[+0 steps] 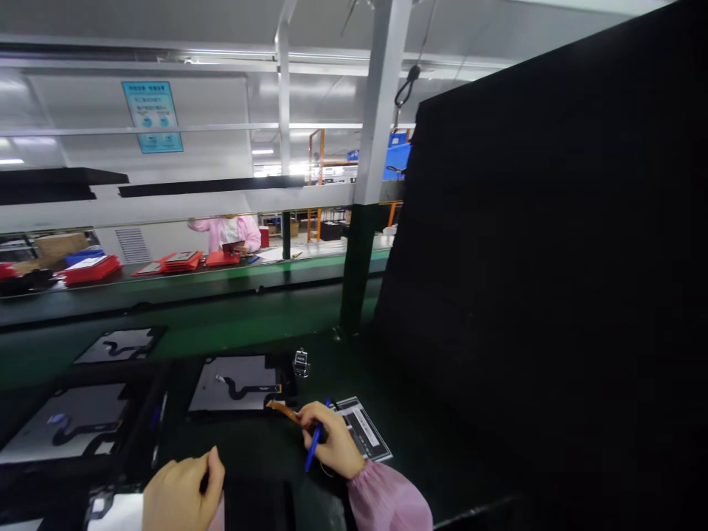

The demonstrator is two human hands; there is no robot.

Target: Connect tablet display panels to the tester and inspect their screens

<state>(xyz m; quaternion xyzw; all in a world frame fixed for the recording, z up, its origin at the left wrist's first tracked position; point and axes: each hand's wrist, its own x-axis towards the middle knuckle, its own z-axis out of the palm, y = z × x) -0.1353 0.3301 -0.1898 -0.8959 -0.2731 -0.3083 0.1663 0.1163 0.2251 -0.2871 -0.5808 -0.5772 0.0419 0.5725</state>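
Note:
My right hand [332,439] is closed around a blue pen [313,447], and its fingertips pinch an amber ribbon-like strip [285,410], perhaps a flex cable. The strip's far end reaches the lower right corner of a flat display panel [204,387] with a dark, bent flex cable [243,389] on its grey back. Low in the view, my left hand [182,487] is closed, fingers curled against the thumb; what it grips is hidden. Beside and under it shows something white [117,512]. A printed black-and-white card [365,431] lies just right of my right hand.
More panels with flex cables [71,420] [119,345] lie at left. A small metallic item [301,363] sits behind the card. A grey post [381,103] and a tall black partition [542,280] stand right. Across the bench, a person in pink [235,232] works near red stacks [180,262].

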